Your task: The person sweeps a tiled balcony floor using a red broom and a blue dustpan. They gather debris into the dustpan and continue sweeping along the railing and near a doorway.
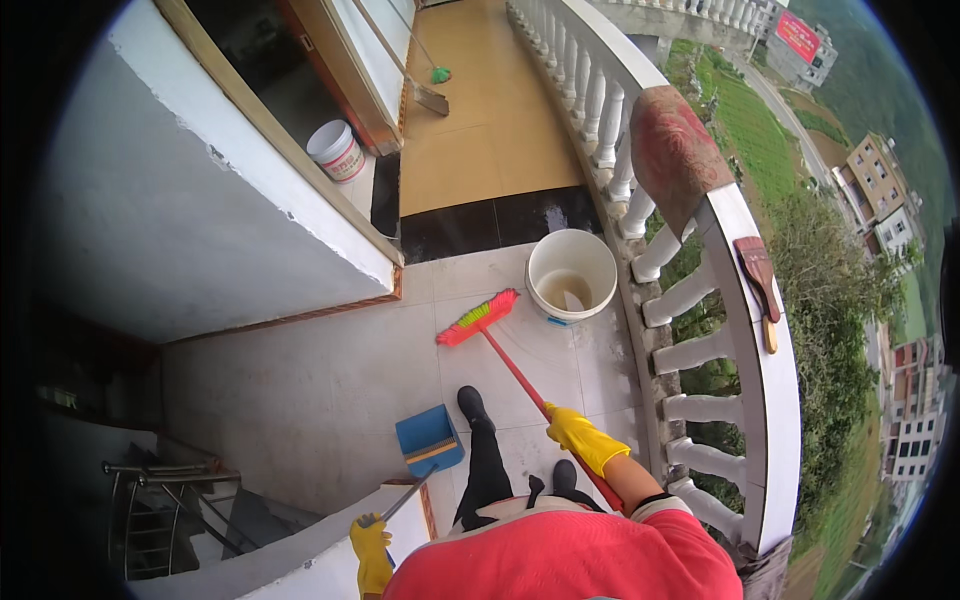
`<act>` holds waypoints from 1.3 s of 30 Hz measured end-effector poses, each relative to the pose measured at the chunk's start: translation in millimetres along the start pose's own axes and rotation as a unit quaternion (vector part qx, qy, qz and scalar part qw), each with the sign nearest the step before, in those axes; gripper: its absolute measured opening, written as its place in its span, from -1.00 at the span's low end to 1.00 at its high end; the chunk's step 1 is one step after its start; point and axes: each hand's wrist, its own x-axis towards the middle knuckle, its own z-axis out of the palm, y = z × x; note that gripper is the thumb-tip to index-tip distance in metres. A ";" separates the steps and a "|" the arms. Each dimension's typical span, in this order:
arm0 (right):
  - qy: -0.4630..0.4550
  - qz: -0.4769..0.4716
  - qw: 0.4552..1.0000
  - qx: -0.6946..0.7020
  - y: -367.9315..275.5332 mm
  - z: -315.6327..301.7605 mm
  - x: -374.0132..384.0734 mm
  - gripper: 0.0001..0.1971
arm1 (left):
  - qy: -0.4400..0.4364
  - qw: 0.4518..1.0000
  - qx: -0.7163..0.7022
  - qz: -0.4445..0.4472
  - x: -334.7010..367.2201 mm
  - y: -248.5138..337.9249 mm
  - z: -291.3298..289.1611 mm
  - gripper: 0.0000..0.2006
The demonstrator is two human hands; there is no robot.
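Both my hands wear yellow rubber gloves. My right hand [578, 434] grips the red handle of a broom [478, 319] whose red, green and yellow bristles rest on the white tiled floor, just left of a white bucket [571, 273] with murky water in it. My left hand [371, 545], low in the picture, holds the thin metal handle of a blue dustpan [429, 438] that sits on the floor beside my black shoes.
A white balustrade [760, 400] curves along the right, with a reddish mat [676, 150] draped over it and a brush [759, 275] lying on top. Another white bucket [337, 150] stands by the doorway. A green broom [438, 72] leans further along the balcony. Stairs with a metal railing [165, 500] drop at lower left.
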 end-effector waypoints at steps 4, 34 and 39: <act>0.017 -0.010 0.996 0.088 -88.9 -28.4 40.7 -0.26 | -0.036 0.999 -0.013 0.017 88.3 27.5 10.6 -0.76; 0.101 0.074 0.967 0.221 -408.6 -553.2 376.2 -0.41 | -0.110 0.991 0.031 0.066 314.5 652.8 328.9 -0.73; 0.075 0.085 0.957 0.266 -458.0 -639.8 433.5 -0.34 | -0.097 0.991 0.034 0.081 358.3 745.6 382.4 -0.70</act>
